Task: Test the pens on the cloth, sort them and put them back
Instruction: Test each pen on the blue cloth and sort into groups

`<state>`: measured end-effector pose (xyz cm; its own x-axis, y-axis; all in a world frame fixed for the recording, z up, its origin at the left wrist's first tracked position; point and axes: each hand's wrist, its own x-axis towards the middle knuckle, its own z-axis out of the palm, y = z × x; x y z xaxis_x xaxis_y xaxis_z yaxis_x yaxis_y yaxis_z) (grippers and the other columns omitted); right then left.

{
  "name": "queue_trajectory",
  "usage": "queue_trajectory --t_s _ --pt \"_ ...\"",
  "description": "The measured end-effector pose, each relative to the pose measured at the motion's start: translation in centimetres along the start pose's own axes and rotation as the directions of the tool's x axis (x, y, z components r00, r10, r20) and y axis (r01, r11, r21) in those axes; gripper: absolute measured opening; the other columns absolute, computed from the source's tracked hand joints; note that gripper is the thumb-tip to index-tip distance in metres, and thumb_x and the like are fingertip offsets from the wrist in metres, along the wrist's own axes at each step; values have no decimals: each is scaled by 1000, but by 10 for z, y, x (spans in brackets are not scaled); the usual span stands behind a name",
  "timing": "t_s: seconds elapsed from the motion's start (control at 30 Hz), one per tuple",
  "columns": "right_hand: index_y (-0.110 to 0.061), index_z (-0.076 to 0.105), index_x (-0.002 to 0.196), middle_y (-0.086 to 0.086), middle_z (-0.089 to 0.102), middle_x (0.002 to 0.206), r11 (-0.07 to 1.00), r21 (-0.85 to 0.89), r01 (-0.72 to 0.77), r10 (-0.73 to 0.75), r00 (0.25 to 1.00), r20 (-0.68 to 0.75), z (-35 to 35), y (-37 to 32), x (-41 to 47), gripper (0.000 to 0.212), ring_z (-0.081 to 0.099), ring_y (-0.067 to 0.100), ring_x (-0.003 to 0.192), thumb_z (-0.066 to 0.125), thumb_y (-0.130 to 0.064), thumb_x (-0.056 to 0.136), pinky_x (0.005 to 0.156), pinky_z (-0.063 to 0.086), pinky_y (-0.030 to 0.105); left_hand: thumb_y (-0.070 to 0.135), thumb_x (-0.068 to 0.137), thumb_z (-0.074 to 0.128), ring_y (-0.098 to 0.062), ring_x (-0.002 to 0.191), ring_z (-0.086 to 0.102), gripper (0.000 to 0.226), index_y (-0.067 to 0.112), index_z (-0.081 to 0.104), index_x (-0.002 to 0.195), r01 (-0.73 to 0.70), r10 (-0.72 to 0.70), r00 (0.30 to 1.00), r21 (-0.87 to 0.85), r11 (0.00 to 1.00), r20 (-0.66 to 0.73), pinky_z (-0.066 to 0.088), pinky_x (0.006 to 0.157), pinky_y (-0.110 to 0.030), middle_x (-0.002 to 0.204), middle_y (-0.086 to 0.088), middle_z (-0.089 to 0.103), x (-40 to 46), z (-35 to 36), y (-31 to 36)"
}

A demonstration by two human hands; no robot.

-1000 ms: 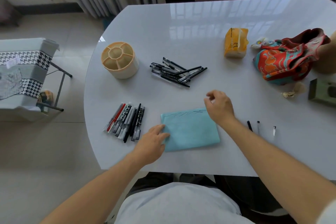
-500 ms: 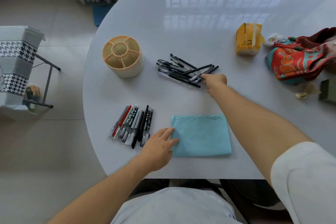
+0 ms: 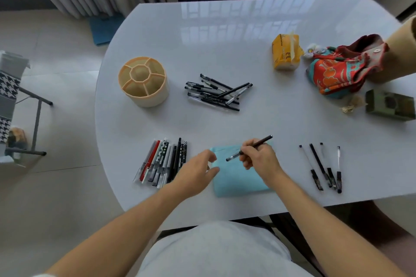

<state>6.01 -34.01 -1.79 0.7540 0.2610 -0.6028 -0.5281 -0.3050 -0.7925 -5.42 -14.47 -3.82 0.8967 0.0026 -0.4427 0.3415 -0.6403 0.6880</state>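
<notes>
The right hand (image 3: 258,159) pinches a slim black capped pen (image 3: 248,148) above the folded turquoise cloth (image 3: 238,181); the left hand (image 3: 198,173), fingers loose, should uncap it first.

No legible text from my end. The yellow packet (image 3: 286,53) at the far side of the table (image 3: 225,36) has dark printed marks on its face, maybe a couple of characters, but too small and blurred for me to read. The green box (image 3: 390,104) at the right edge shows a dark round graphic, no lettering I can make out. The patterned pens (image 3: 163,161) near the left carry dots and checks, not words. Nothing readable on the cloth (image 3: 238,177) except thin ink strokes.
</notes>
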Motion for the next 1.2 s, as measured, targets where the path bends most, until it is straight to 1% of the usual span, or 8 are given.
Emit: queue_trajectory --t_s 0.13,0.23,0.33,0.6,0.87,0.97,1.07,1.2 --pt "-6 70 91 14 70 75 997 74 -9 2 996 85 7 15 -32 17 63 24 63 63 -22 89 59 54 32 42 100 49 -10 87 63 28 30 55 125 -95 91 986 19 995 139 52 83 -37 106 12 69 5 -5 12" --pt "0 71 96 16 72 79 996 91 -7 -1 996 88 12 21 -44 17 65 26 68 62 -14 99 65 57 34 37 100 49 -14 77 63 20 25 64 103 -163 146 976 99 982 163 53 74 -41 84 8 70 8 -5 17" --pt "2 72 92 17 71 76 989 149 12 -9 1000 -17 17 27 -51 19 63 27 63 61 -11 101 60 54 35 35 101 49 -20 70 58 22 22 63 90 -209 188 973 160 965 136 49 68 -41 76 2 66 5 -3 18" --pt "-13 75 71 8 64 63 962 274 0 74 963 -261 27 40 -46 26 50 16 49 65 -22 94 44 41 24 38 104 41 -19 75 54 30 18 61 93 -214 219 976 316 924 23 48 69 -40 84 3 60 7 12 30" --pt "-6 71 83 10 60 66 959 283 11 0 999 -39 6 30 -38 29 49 15 53 57 -19 104 49 41 25 32 100 50 -1 62 50 30 27 57 71 -22 58 969 -151 988 239 36 59 -17 68 14 61 11 -4 35" --pt "-5 70 84 9 60 65 962 273 -8 17 999 -29 8 24 -31 28 49 15 53 56 -18 104 49 41 25 32 99 50 -4 62 49 33 19 60 71 -59 83 979 -129 990 185 38 59 -23 64 12 58 13 -7 41" --pt "-2 67 84 6 62 59 949 314 -11 98 960 -263 3 22 -15 24 48 15 49 58 -17 102 43 38 24 31 101 47 -19 75 48 38 8 53 72 -126 125 992 88 988 19 41 67 -39 70 -3 55 11 -3 31" --pt "-1 70 85 4 71 60 983 181 1 80 894 -440 -38 21 8 23 56 12 48 61 -19 96 46 45 23 35 102 47 -12 90 50 29 17 61 84 -94 118 986 187 978 -121 46 79 -35 87 6 59 -4 2 -5"
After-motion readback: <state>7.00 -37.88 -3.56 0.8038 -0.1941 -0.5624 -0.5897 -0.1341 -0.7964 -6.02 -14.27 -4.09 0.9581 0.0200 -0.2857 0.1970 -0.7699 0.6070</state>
